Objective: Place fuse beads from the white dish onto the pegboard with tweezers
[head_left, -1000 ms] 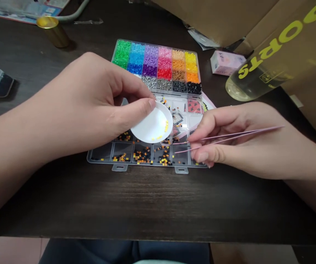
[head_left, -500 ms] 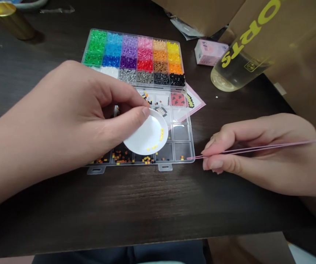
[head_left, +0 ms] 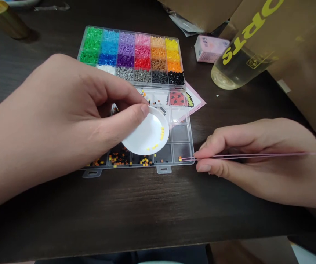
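Observation:
My left hand (head_left: pixel 91 106) pinches the rim of a small white dish (head_left: pixel 144 134) between thumb and fingers, above the bead box's clear lid (head_left: pixel 181 132). A few yellow beads (head_left: pixel 162 134) lie along the dish's right and lower inside edge. At the right, my right hand (head_left: pixel 246 157) grips thin pink tweezers (head_left: pixel 229 157). Their tips reach over the lid's lower right compartment, at a few yellow and orange beads (head_left: pixel 180 159). Whether the tips hold a bead I cannot tell. Loose orange, black and yellow beads (head_left: pixel 120 156) lie in the lid's front compartments; my left hand covers part of it.
Behind the lid is the sorted bead box (head_left: pixel 134 51), full of coloured beads. Pattern sheets (head_left: pixel 195 101) lie partly under the lid. A small pink box (head_left: pixel 210 49), a clear cup (head_left: pixel 232 73) with yellow lettering and cardboard (head_left: pixel 303 58) stand right. A gold cylinder (head_left: pixel 7 22) stands far left.
My right hand has moved a little left, bringing the tweezer tips to the beads in the lid's corner compartment. My left hand and the dish stay nearly in place; the view has shifted slightly.

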Tool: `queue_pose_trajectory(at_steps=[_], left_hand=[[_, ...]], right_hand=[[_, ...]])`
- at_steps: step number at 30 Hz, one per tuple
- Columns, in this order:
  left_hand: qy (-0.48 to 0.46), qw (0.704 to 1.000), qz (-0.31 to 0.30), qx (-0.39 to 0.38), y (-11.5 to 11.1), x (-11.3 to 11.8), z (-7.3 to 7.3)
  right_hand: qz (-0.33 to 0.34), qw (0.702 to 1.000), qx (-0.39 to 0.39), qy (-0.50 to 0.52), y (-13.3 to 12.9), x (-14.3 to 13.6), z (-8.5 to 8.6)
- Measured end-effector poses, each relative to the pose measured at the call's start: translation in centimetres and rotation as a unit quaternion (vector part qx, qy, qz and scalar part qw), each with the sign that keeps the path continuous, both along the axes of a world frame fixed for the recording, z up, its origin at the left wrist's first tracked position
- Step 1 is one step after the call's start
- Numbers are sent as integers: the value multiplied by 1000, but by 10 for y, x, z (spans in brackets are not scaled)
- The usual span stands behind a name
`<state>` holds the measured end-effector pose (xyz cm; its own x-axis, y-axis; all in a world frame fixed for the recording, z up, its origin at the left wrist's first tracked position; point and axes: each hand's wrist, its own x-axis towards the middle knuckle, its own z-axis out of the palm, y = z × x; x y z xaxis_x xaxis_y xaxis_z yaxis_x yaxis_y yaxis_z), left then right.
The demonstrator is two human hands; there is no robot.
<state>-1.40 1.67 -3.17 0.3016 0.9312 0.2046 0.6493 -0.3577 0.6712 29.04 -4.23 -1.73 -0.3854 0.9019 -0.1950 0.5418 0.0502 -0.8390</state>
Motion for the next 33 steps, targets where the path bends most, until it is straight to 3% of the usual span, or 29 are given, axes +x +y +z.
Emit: queue_pose_trajectory(at_steps=[3, 7, 12, 21, 26, 28, 30, 33], left_hand=[[54, 998, -16, 35, 1, 2, 0], [53, 998, -15, 6, 0, 7, 7], [28, 998, -61, -15, -1, 13, 18], [-27, 999, -22, -6, 5, 15, 15], [-47, 999, -17, 12, 7, 9, 19], [-60, 998, -14, 2, 12, 5, 21], [-92, 995, -19, -23, 19, -2, 22], [-120, 992, -30, -20, 32, -14, 22]], right_hand=[[-4, 1000, -4, -2, 1, -1, 2], [-4, 1000, -11, 1, 3, 0, 4], [-6, 1000, 3, 1, 2, 0, 5], [-2, 999, 43, -22, 8, 3, 0], [4, 997, 65, -41, 4, 7, 10], [-29, 997, 71, -20, -8, -5, 16], [-57, 995, 47, 63, -25, -31, 19], [43, 983, -44, 174, -45, -90, 19]])
